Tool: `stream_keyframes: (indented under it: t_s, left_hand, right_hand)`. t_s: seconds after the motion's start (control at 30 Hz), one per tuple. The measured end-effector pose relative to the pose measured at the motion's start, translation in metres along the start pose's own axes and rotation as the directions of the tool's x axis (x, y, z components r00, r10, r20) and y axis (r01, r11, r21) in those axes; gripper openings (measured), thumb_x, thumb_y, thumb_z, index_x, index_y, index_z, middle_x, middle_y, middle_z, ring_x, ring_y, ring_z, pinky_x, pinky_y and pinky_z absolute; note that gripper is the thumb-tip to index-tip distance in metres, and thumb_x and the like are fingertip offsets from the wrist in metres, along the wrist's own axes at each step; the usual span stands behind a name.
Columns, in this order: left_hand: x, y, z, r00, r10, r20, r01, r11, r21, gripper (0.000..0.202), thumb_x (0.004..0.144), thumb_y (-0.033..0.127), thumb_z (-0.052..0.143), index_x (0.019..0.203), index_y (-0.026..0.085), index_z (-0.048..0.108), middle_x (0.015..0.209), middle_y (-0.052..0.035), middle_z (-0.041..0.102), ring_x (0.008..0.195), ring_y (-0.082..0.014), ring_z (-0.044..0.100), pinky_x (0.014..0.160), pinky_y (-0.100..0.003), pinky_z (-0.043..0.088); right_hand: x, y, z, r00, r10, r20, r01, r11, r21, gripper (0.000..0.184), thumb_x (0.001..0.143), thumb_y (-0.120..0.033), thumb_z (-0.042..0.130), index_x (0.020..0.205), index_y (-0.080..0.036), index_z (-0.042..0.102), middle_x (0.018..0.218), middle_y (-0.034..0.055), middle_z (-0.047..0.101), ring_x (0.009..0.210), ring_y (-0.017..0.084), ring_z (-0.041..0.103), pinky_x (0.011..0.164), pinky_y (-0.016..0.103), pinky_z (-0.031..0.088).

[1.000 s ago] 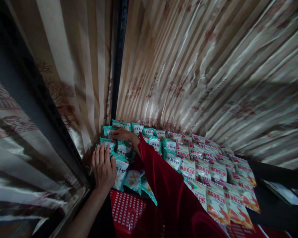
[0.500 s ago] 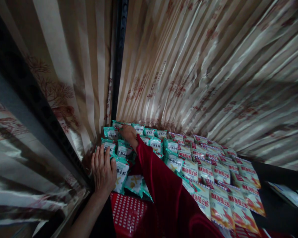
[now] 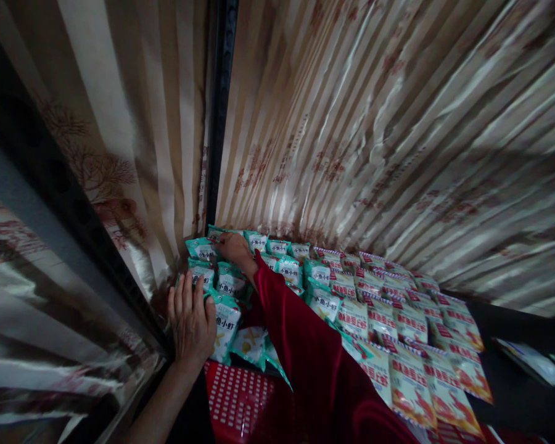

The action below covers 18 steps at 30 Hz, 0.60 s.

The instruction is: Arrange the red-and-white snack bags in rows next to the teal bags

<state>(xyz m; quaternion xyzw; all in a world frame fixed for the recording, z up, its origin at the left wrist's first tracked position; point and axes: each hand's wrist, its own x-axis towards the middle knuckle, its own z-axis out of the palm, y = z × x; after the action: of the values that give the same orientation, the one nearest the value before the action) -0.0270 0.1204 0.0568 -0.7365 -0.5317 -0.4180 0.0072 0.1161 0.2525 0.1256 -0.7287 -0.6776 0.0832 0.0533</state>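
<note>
Green snack packets (image 3: 224, 324) with dark lettering stand in rows at the left. My left hand (image 3: 192, 317) lies against the left side of the front ones, fingers stretched out and holding nothing. Toward the back corner, my right hand (image 3: 235, 250) in a dark red sleeve has its fingers closed at the right edge of a green snack packet (image 3: 203, 250); its fingertips are partly hidden. Behind that hand another green packet (image 3: 216, 232) shows in part. The sleeve covers some packets in the middle.
White and red snack packets (image 3: 409, 376) fill rows to the right. A red perforated basket (image 3: 240, 398) is at the front. Striped curtains (image 3: 351, 123) rise behind and at left, with a dark metal post (image 3: 219, 117) in the corner. A black surface (image 3: 504, 320) lies far right.
The packet at my right hand's fingers has shifted slightly left and tilted, and that hand has moved slightly left with it. My left hand stays nearly in place.
</note>
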Motion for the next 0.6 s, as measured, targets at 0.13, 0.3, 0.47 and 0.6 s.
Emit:
stream_keyframes:
  t_s: [0.13,0.3,0.47,0.6]
  left_hand:
    - [0.000,0.000,-0.001,1.000,-0.001,0.006,0.001,1.000,-0.008,0.044,0.091,0.028,0.037,0.131,0.013,0.047,0.142,-0.0155,0.042,0.135,-0.0279,0.032,0.111,-0.052,0.020]
    - [0.000,0.000,-0.001,1.000,0.008,0.017,-0.008,1.000,0.013,0.044,0.091,0.028,0.036,0.130,0.011,0.047,0.142,-0.0173,0.041,0.135,-0.0283,0.032,0.112,-0.052,0.019]
    - [-0.001,-0.002,0.001,1.000,0.007,0.016,-0.007,1.000,0.001,0.044,0.091,0.028,0.037,0.131,0.012,0.046,0.143,-0.0161,0.041,0.135,-0.0281,0.032,0.111,-0.052,0.020]
    - [-0.002,-0.004,0.002,1.000,0.016,0.008,-0.016,1.000,0.007,0.045,0.090,0.027,0.039,0.132,0.013,0.045,0.143,-0.0161,0.041,0.134,-0.0285,0.032,0.111,-0.052,0.020]
  right_hand:
    - [-0.004,0.003,-0.005,0.998,0.050,0.031,-0.051,0.998,0.046,0.026,0.086,-0.032,0.051,0.098,-0.019,0.070,0.095,0.0042,0.073,0.087,0.015,0.065,0.072,0.020,0.046]
    - [-0.003,0.008,-0.007,0.998,0.018,0.058,-0.024,0.994,0.103,0.023,0.087,-0.031,0.052,0.094,-0.021,0.071,0.084,-0.0009,0.073,0.079,0.011,0.066,0.067,0.015,0.044]
    - [0.008,0.024,-0.006,0.988,0.148,-0.034,-0.145,0.986,0.078,0.033,0.091,-0.020,0.039,0.111,-0.014,0.065,0.107,0.0107,0.069,0.096,0.019,0.065,0.075,0.024,0.047]
    - [0.011,0.035,-0.002,0.984,0.176,-0.026,-0.173,0.982,0.069,0.032,0.090,-0.019,0.040,0.108,-0.013,0.066,0.106,0.0142,0.069,0.098,0.023,0.065,0.077,0.027,0.048]
